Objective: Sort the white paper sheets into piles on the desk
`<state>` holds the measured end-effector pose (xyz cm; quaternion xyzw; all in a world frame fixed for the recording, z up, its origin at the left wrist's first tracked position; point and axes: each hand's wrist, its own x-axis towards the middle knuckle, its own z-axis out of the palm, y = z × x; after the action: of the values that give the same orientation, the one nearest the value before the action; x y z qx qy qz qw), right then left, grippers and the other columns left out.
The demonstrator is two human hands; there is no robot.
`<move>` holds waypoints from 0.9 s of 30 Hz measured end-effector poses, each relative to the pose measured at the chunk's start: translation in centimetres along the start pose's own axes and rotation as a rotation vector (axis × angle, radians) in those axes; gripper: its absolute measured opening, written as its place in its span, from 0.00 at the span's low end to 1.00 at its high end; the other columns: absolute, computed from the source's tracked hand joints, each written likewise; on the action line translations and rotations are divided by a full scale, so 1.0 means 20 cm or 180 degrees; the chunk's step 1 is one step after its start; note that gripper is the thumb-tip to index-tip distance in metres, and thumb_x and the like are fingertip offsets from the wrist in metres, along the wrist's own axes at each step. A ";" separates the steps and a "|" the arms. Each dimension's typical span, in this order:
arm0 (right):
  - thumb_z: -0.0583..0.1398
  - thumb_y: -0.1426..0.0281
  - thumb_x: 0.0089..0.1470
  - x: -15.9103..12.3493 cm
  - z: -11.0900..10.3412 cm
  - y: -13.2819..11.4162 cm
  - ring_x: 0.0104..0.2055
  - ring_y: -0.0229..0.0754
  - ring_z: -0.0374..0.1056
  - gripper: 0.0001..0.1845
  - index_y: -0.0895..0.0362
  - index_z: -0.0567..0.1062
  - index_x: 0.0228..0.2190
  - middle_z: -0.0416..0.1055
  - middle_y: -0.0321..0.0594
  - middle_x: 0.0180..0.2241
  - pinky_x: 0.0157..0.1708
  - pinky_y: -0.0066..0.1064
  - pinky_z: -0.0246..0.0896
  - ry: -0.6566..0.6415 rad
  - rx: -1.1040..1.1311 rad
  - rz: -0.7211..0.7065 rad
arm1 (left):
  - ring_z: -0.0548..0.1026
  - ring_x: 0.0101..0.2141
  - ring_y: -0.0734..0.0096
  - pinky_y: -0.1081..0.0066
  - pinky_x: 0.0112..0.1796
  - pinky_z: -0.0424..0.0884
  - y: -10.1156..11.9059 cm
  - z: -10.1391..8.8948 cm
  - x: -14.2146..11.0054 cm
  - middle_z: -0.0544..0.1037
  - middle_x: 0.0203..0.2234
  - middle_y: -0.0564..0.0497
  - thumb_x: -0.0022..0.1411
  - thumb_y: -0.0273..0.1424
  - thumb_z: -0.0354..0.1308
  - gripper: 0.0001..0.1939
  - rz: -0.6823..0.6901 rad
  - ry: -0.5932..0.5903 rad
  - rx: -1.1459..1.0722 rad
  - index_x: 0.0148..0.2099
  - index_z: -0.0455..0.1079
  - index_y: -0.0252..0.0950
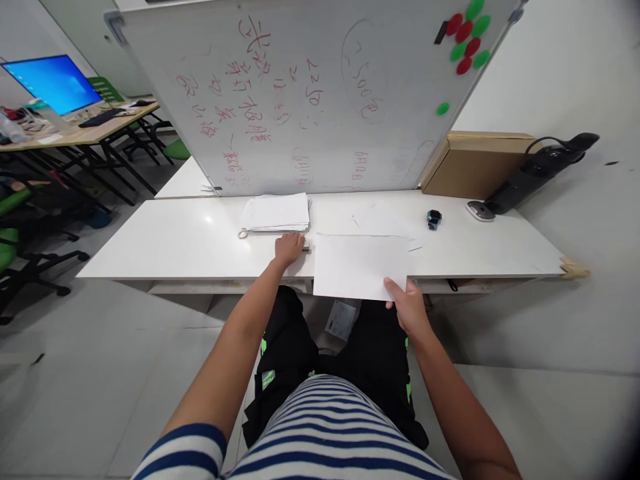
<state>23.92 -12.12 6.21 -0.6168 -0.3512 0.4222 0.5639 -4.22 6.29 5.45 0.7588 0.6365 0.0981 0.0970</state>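
My right hand [409, 308] grips the lower right corner of white paper [360, 263], thumb on top and fingers beneath. The paper lies flat over the table's front edge, partly sticking out toward me; whether it is one sheet or more I cannot tell. On the tabletop to its left, my left hand [289, 248] is closed over a small object whose pale and dark end [307, 247] pokes out beside the fingers. The rest of that object is hidden. Just behind this hand lies an uneven stack of white paper [277, 212], with a small round ring-like item [243, 234] at its near left corner.
A whiteboard [320, 133] with red writing and magnets stands along the back of the white table [165, 247]. To the right are a dark watch [434, 219], a computer mouse [481, 211], a black bottle [540, 170] and a cardboard box [475, 163]. An open shelf runs beneath the tabletop.
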 end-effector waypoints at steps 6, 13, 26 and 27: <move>0.66 0.58 0.44 -0.08 -0.05 -0.11 0.17 0.31 0.54 0.17 0.58 0.73 0.30 0.66 0.34 0.21 0.12 0.25 0.48 0.0021 0.0226 -0.0111 | 0.67 0.50 0.59 0.59 0.48 0.62 0.01 0.00 -0.01 0.73 0.47 0.46 0.69 0.39 0.31 0.23 -0.0058 0.0025 0.0087 0.44 0.68 0.39; 0.66 0.58 0.44 -0.09 0.00 -0.09 0.17 0.31 0.54 0.18 0.59 0.73 0.32 0.67 0.35 0.23 0.12 0.25 0.49 -0.0053 0.0244 -0.0075 | 0.66 0.51 0.57 0.58 0.48 0.61 0.01 -0.02 -0.02 0.71 0.51 0.44 0.69 0.36 0.34 0.21 0.0004 -0.0042 0.0103 0.49 0.67 0.38; 0.65 0.57 0.45 -0.03 0.04 0.05 0.16 0.31 0.53 0.17 0.58 0.73 0.29 0.64 0.32 0.19 0.13 0.26 0.49 -0.0062 0.0016 0.0076 | 0.67 0.50 0.59 0.58 0.49 0.60 -0.01 0.02 0.00 0.74 0.47 0.50 0.69 0.38 0.33 0.23 -0.0024 0.0046 -0.0199 0.44 0.70 0.43; 0.65 0.57 0.45 -0.03 0.05 0.06 0.16 0.30 0.53 0.17 0.58 0.72 0.29 0.64 0.31 0.19 0.14 0.26 0.49 -0.0063 -0.0019 0.0072 | 0.67 0.50 0.59 0.59 0.49 0.60 -0.02 0.02 0.00 0.74 0.46 0.50 0.69 0.38 0.33 0.23 -0.0017 0.0026 -0.0239 0.44 0.70 0.43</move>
<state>22.71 -12.31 5.09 -0.6183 -0.3510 0.4335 0.5537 -4.41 6.42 5.00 0.7525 0.6348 0.1247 0.1231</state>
